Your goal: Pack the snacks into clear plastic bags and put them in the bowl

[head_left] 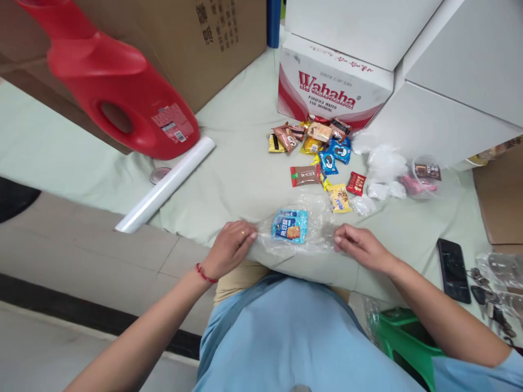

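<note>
Near the front edge of the cloth-covered table, a clear plastic bag (318, 231) is stretched between my two hands. Blue snack packets (290, 226) lie inside or under the clear film; I cannot tell which. My left hand (235, 242) pinches the bag's left end, and a red bracelet circles that wrist. At the right end, my right hand (359, 245) has its fingers closed on the film. Just beyond the bag are a yellow snack packet (339, 198), a red packet (356, 183) and a brown packet (305, 175).
A pile of wrapped snacks (321, 133) sits before the Wahaba-style white-and-red carton (330, 92). White crumpled plastic bags (386, 163) lie right of it. A plastic roll (167, 182) and red jug (131, 92) stand left. A phone (454, 270) and keys (494, 310) lie right, above a green stool (408, 337).
</note>
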A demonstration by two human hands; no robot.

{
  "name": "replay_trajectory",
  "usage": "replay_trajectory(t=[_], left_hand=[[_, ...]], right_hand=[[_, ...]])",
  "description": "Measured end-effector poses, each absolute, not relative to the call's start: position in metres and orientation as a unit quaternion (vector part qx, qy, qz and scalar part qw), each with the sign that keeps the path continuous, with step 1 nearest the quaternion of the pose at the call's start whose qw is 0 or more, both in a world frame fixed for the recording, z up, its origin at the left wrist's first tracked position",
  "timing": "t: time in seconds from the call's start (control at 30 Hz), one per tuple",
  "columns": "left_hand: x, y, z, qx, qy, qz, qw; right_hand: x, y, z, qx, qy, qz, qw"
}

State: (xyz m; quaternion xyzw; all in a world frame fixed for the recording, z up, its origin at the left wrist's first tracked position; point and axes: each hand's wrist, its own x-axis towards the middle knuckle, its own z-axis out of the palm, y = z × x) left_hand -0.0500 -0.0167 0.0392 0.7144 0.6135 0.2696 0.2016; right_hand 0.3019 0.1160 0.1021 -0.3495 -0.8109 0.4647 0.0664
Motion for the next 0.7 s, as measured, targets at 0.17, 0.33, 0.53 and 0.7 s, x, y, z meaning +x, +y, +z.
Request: replay_trajectory(t=[0.17, 0.33, 0.53, 0.7], left_hand=[[-0.041, 0.005, 0.047, 0.655, 0.676, 0.261, 0.217], [-0.041, 0.004, 0.045, 0.668, 0.665, 0.241, 0.231], [-0.048, 0.002, 0.039, 0.672, 0.643, 0.291, 0.227], [-0.043, 0.009, 0.028, 0.633, 0.669, 0.33, 0.206]], right_hand=[[0.275, 0.154, 0.085, -0.434, -0.783, 0.436, 0.087], [0.267, 0.179, 0.083, -0.475, -0.829, 0.296, -0.01], [0.235, 0.186, 0.118, -0.369, -0.927, 0.067, -0.02], [0.184, 0.194, 0.108, -0.132, -0.98, 0.146, 0.017]])
